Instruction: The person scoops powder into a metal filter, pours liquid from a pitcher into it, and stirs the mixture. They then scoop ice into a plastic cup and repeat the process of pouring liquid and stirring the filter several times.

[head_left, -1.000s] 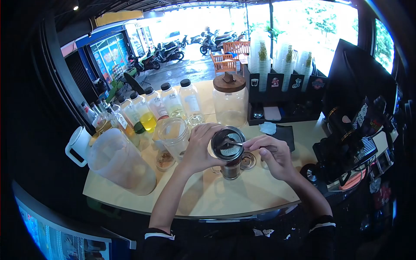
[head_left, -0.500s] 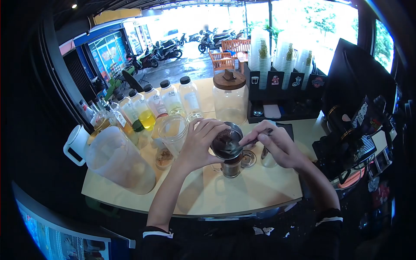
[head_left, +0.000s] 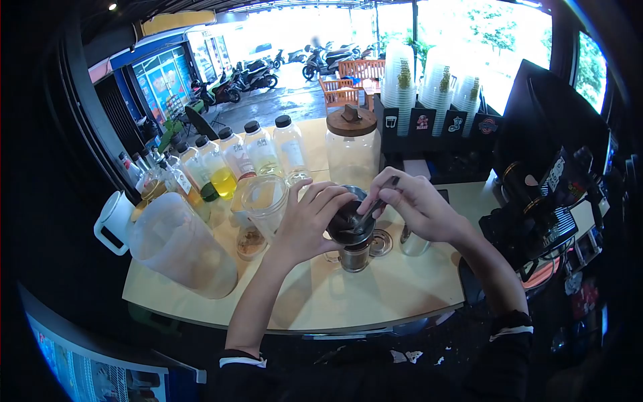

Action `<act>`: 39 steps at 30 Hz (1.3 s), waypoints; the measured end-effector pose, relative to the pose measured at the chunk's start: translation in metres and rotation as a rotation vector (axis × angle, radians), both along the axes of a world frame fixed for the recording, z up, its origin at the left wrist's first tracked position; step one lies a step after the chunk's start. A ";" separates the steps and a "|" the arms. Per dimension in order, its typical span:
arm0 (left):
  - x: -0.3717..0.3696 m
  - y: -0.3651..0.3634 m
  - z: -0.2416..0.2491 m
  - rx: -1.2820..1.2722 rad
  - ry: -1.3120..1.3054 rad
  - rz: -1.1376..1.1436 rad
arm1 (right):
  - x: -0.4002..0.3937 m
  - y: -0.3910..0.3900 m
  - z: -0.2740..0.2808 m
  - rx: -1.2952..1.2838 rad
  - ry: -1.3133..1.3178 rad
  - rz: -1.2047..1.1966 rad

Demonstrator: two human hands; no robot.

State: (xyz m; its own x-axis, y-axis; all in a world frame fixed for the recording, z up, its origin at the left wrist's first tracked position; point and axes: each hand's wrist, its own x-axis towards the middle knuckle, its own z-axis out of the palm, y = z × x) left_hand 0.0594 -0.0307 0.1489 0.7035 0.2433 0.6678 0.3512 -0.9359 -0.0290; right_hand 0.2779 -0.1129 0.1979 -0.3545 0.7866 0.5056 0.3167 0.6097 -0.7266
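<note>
My left hand (head_left: 303, 226) is wrapped around the side of a small dark cup (head_left: 343, 231), which is tilted with its mouth towards me. Right below it stands a small metal coffee filter (head_left: 354, 258) on the counter. My right hand (head_left: 423, 209) pinches a spoon (head_left: 368, 213) whose lower end is inside the cup. The cup's dark interior is partly hidden by the spoon and fingers. A round metal lid (head_left: 381, 242) lies just right of the filter. Farther right, under my right wrist, is a small clear glass (head_left: 415, 244).
Left on the counter (head_left: 301, 298) stand a big translucent jug (head_left: 184, 251), a white pitcher (head_left: 114, 221), a clear plastic container (head_left: 264, 201) and several black-capped bottles (head_left: 261, 151). A wood-lidded jar (head_left: 353, 157) and a cup rack (head_left: 439, 144) are behind. Dark equipment (head_left: 529, 221) sits right.
My right hand has risen a little, and the spoon is now steeper in the cup. The dark grounds seen in the cup earlier are less visible. My left hand keeps its hold.
</note>
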 end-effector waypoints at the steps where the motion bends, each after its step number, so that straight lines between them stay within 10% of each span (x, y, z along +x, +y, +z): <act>1: 0.001 0.000 -0.001 0.013 0.019 0.005 | -0.001 0.000 0.002 0.004 -0.009 -0.011; 11: 0.000 -0.004 0.002 0.035 0.002 0.029 | 0.003 -0.009 -0.001 0.041 0.300 0.007; 26: 0.008 -0.004 0.003 -0.004 0.045 0.040 | 0.010 -0.008 -0.008 -0.025 0.046 -0.024; 32: 0.004 0.003 0.006 -0.159 -0.009 0.093 | 0.025 -0.029 -0.016 0.148 0.643 -0.116; 39: 0.004 0.014 0.006 -0.326 -0.017 0.108 | 0.051 -0.060 -0.074 0.342 0.531 -0.315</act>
